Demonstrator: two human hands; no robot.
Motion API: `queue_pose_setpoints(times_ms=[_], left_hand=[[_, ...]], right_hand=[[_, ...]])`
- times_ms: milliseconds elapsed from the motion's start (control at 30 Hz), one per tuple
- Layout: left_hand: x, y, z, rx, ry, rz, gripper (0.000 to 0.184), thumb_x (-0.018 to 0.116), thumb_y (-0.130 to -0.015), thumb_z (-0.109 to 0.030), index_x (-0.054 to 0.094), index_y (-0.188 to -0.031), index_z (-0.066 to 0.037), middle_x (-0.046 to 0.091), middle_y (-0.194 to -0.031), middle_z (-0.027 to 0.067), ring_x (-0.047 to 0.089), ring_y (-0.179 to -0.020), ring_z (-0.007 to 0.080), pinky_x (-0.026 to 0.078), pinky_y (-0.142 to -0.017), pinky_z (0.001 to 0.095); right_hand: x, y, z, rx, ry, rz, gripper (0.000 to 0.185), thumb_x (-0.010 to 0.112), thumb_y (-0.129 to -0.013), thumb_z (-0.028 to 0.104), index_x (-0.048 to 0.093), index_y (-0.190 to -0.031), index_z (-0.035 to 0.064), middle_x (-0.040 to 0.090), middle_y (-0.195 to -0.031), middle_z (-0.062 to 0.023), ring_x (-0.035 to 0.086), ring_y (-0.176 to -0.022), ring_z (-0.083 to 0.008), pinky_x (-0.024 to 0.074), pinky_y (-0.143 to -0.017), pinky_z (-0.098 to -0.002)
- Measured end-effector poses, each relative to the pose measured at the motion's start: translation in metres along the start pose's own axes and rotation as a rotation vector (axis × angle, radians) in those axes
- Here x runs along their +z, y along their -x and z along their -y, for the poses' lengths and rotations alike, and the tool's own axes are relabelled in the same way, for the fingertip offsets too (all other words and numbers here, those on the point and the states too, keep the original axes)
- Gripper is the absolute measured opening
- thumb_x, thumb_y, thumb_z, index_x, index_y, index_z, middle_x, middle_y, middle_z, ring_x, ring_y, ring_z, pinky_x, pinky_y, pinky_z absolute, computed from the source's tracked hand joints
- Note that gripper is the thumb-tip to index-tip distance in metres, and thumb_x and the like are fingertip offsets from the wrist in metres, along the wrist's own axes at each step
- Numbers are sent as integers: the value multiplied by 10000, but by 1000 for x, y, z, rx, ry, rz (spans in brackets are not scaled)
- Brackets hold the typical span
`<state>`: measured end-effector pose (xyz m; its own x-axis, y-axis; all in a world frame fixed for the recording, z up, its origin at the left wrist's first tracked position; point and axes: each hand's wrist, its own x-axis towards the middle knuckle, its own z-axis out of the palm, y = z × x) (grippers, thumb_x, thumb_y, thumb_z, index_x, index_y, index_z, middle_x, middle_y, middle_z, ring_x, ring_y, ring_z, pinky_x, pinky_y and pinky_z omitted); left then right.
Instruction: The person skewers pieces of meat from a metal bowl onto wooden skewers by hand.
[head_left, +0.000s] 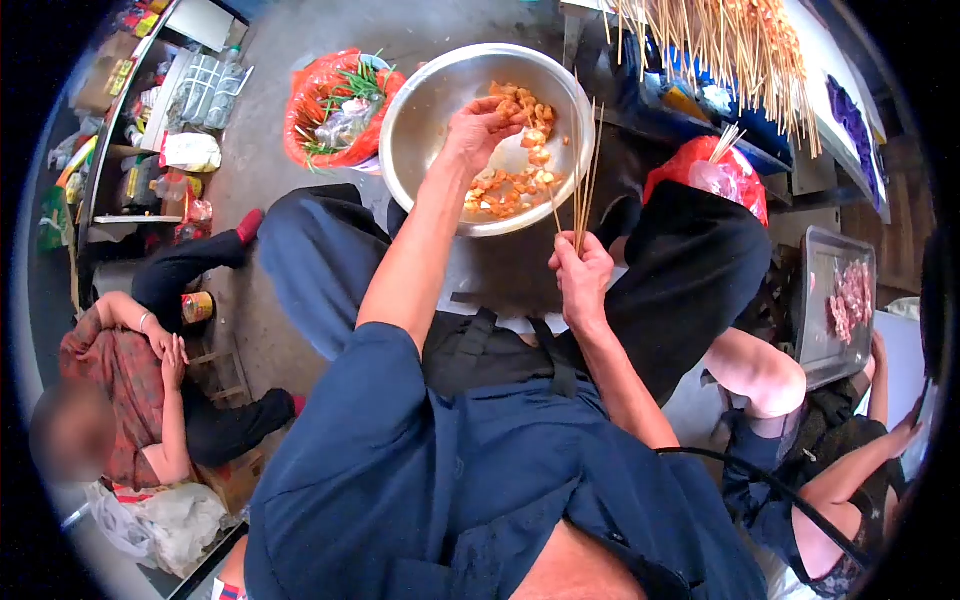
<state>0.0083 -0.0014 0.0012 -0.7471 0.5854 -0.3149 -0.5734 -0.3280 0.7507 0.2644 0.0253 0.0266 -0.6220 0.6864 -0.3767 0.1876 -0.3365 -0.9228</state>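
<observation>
A large steel bowl (430, 85) holds orange, sauce-coated chunks that look like marinated meat (505, 190), in two patches along its right side and bottom. My left hand (482, 132) reaches into the bowl, its fingers pinched on a chunk at the upper patch. Beside the bowl's lower right rim, my right hand (582, 270) is closed round the lower ends of several thin bamboo skewers (586, 190). Most of them point upward, and one leans left over the rim by the chunks. Whether any chunk is on a skewer I cannot tell.
A red bag with green stalks (345, 110) stands left of the bowl. Loaded skewers (745, 50) overhang a table at upper right, above a red bag (710, 175). A metal tray (815, 290) with meat lies right. One person (130, 390) sits left, another (840, 480) right.
</observation>
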Motion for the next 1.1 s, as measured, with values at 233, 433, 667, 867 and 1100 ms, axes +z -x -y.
queue_pose_setpoints(times_ms=[233, 433, 667, 867, 1100], left_hand=[[-4, 0, -9, 40, 223, 122, 136, 482, -874, 71, 590, -939, 20, 645, -971, 199, 660, -929, 322, 568, -829, 428], [-5, 5, -11, 69, 300, 198, 151, 465, -903, 21, 600, -970, 11, 624, -1089, 221, 632, -1005, 343, 523, -920, 441], [6, 12, -22, 39, 411, 266, 195, 469, -931, -58, 541, -1087, 34, 564, -1196, 250, 548, -1143, 378, 463, -989, 475], [4, 10, -22, 141, 419, 251, 212, 441, -915, 0, 530, -1104, 36, 553, -1214, 255, 530, -1169, 384, 460, -990, 475], [8, 16, -12, 72, 196, 170, 222, 425, -894, 44, 519, -1096, 34, 592, -1147, 251, 606, -1064, 364, 526, -910, 443]], right_hand=[[0, 4, -1, -25, 66, 35, 117, 564, -890, 128, 602, -873, 19, 552, -639, 6, 483, -563, -61, 373, -505, -220], [4, 8, 0, -67, 83, 80, 124, 568, -886, 131, 607, -846, 20, 547, -627, 13, 485, -561, -61, 375, -516, -216], [3, 5, -6, -81, 148, 55, 124, 572, -885, 138, 609, -834, 32, 543, -612, 11, 485, -556, -62, 380, -513, -222], [4, 7, -2, -73, 127, 53, 124, 573, -887, 137, 603, -850, 22, 545, -610, 7, 482, -549, -61, 378, -503, -223], [3, 5, -3, -63, 106, 38, 120, 572, -888, 132, 602, -857, 20, 549, -618, 6, 483, -549, -62, 379, -502, -221]])
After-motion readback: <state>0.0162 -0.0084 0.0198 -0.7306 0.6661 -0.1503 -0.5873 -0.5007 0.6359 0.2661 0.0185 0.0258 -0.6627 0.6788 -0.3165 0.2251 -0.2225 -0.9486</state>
